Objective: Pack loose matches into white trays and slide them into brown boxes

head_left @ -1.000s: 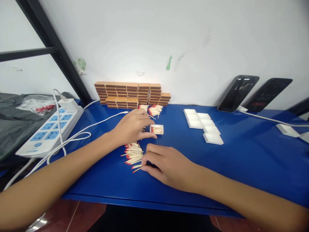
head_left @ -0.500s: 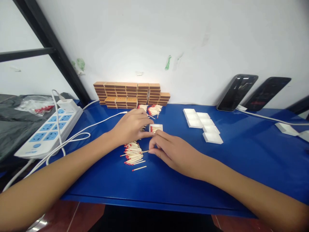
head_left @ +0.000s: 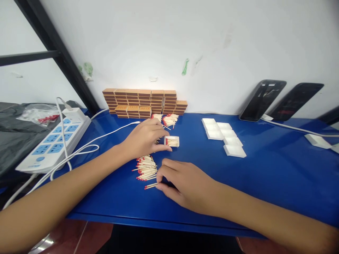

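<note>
My left hand (head_left: 147, 138) grips a small white matchbox tray (head_left: 178, 142) between thumb and forefinger at its left end. Matches (head_left: 172, 142) with red heads lie inside that tray. My right hand (head_left: 185, 183) is lower and nearer the table's front, thumb and forefinger closed at the tail ends of two matches (head_left: 150, 186) lying side by side, heads to the left. Just above them spreads a loose pile of matches (head_left: 146, 167). More dark-looking matches are partly hidden behind my left hand.
Stacked matchboxes (head_left: 137, 102) line the wall, with match heaps (head_left: 171, 120) before them. White empty trays (head_left: 224, 135) stand to the right. Two phones (head_left: 263, 100) lean on the wall. A power strip (head_left: 54, 141) and white cables (head_left: 87, 147) occupy the left of the blue table (head_left: 265, 183).
My right hand has moved away from the tray, down and slightly left, with a match that now lies beside the single stray one. My left hand keeps its grip on the tray.
</note>
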`<state>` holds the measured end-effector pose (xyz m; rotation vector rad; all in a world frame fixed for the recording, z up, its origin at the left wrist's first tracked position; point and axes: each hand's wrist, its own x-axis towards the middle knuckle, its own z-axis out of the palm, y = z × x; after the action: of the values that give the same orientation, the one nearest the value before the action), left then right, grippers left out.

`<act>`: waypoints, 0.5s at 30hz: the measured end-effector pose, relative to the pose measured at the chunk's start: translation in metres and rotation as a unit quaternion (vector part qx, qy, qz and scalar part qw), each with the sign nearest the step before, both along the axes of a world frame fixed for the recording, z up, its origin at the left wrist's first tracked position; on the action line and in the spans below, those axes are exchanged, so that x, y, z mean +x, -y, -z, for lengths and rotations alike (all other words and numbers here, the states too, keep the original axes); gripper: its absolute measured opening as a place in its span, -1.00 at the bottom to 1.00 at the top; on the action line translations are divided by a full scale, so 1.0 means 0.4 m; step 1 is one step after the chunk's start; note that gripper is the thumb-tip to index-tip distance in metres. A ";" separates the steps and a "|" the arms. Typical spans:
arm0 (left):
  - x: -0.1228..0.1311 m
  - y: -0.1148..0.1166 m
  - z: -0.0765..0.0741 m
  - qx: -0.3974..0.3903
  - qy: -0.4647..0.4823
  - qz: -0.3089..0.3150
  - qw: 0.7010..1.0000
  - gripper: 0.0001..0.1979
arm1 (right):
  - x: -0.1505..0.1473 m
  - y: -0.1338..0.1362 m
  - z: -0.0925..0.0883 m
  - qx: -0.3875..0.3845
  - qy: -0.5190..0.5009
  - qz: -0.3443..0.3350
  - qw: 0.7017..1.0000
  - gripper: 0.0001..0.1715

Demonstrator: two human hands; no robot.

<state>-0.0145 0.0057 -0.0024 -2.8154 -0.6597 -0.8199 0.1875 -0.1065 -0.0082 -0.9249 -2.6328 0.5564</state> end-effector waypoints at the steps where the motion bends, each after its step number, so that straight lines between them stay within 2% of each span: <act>1: 0.000 0.000 0.000 0.002 0.001 0.000 1.000 -0.55 | -0.001 -0.001 0.000 -0.005 0.006 -0.001 1.000 -0.91; 5: -0.001 0.000 -0.001 0.011 -0.003 0.001 1.000 -0.54 | -0.006 -0.004 0.003 -0.006 0.035 -0.008 0.999 -0.83; 9: -0.002 -0.001 -0.002 0.004 -0.006 -0.003 1.000 -0.57 | 0.007 -0.025 -0.005 0.008 0.014 0.000 1.000 -0.83; 12: -0.002 -0.002 -0.002 0.005 -0.009 -0.007 1.000 -0.64 | 0.038 -0.065 -0.011 0.056 -0.033 0.043 0.997 -0.86; 15: -0.002 -0.003 -0.003 -0.002 -0.001 -0.006 1.000 -0.59 | 0.076 -0.119 -0.008 0.121 -0.091 0.099 0.983 -0.89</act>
<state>-0.0153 0.0068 -0.0013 -2.8134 -0.6792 -0.8132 0.2177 -0.0589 -0.0050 -0.9929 -2.3457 0.2508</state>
